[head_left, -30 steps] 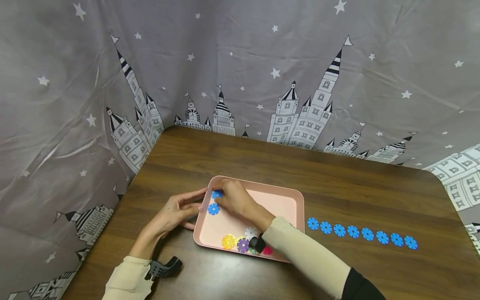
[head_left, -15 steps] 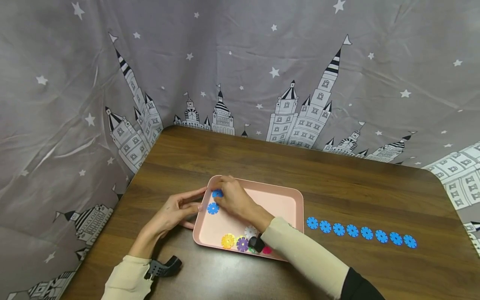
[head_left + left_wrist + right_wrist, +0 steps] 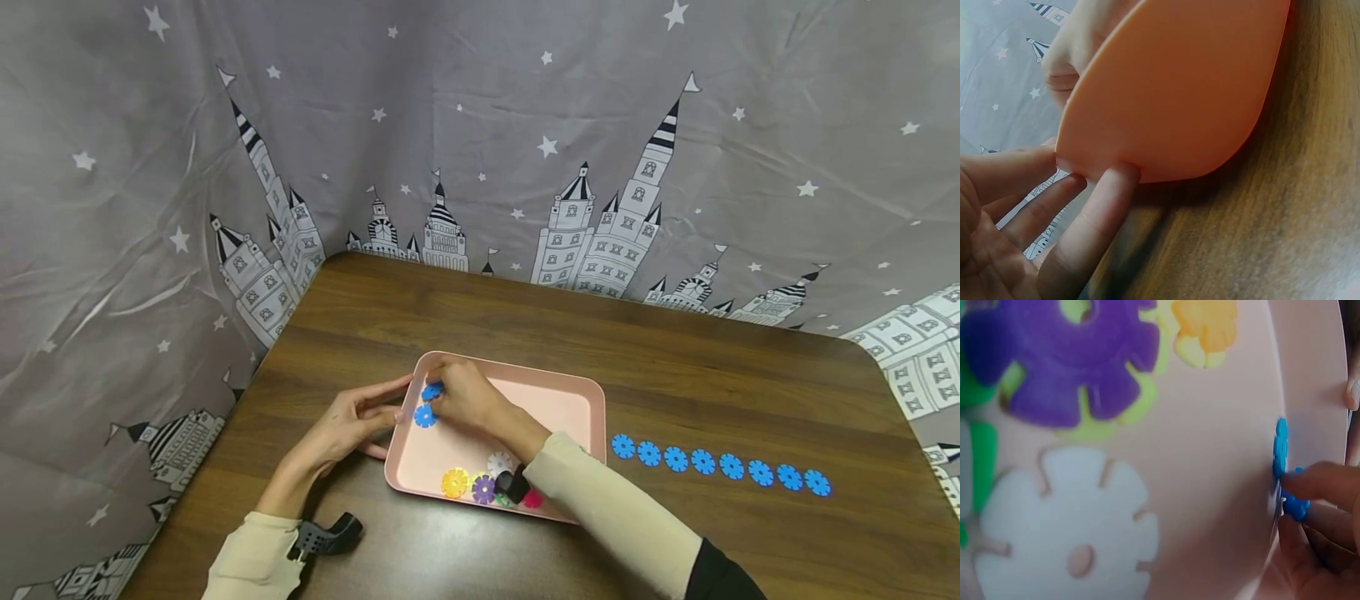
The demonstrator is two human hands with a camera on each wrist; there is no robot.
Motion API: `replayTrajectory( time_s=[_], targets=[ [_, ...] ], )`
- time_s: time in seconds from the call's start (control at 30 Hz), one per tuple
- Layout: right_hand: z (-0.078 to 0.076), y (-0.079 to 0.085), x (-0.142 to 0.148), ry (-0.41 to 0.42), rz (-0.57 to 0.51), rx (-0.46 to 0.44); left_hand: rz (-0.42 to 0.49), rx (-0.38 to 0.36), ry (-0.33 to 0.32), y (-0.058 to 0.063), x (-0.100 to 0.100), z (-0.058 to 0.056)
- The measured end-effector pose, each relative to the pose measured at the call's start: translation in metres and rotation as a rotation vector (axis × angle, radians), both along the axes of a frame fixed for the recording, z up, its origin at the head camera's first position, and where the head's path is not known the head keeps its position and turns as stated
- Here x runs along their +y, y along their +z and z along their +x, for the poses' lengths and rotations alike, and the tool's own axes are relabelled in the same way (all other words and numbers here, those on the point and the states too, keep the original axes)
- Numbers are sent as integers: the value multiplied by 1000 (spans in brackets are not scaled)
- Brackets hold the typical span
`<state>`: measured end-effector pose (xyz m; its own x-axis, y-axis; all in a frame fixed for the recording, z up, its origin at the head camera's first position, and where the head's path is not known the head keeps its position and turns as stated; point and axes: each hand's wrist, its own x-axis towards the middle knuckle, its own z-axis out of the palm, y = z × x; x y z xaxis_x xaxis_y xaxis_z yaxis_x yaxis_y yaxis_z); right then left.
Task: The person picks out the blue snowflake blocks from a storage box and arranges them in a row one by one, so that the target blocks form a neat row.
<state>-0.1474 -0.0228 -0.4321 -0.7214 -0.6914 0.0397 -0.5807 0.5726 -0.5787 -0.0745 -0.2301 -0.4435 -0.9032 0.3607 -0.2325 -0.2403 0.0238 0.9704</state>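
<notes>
My right hand (image 3: 468, 396) reaches into the far left corner of a pink tray (image 3: 555, 377). Its thumb and fingers pinch a blue notched flower disc (image 3: 431, 392), seen between the fingers in the right wrist view as a blue disc (image 3: 1296, 507). A second blue disc (image 3: 425, 416) lies just nearer me, along the tray's left wall. Outside that wall, my left hand (image 3: 352, 425) has its fingers spread, the tips against the wall. In the left wrist view these fingertips (image 3: 1124, 172) meet the tray's outer side (image 3: 1179, 94).
A row of several blue discs (image 3: 703, 462) runs along the wooden table (image 3: 675, 358) right of the tray. Yellow (image 3: 454, 482), purple (image 3: 483, 489) and white discs (image 3: 500, 464) gather at the tray's near side, partly under my right wrist. A patterned grey curtain (image 3: 480, 125) hangs behind.
The far blue disc in the tray now looks tilted between my right fingers, where it looked flatter before. My left hand stays at the tray's wall.
</notes>
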Motion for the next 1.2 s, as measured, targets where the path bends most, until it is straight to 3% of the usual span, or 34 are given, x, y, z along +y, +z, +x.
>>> replayTrajectory(
  time_s=[0.4,0.67,0.8,1.03,1.2],
  targets=[
    [2,-2,-1,-85,-7,-90,17,-2,2,-2,1,0],
    [1,1,6,-90,-87,-64,3,-5,-1,-1,1,1],
    [3,3,18,-122,-150,-62,-11,-15,-2,1,1,1],
    [11,13,51,-220,-282,-143,-25,-20,-5,1,2,0],
    [17,21,78,-301,-324,-134,-33,-13,11,1,2,0]
  ],
)
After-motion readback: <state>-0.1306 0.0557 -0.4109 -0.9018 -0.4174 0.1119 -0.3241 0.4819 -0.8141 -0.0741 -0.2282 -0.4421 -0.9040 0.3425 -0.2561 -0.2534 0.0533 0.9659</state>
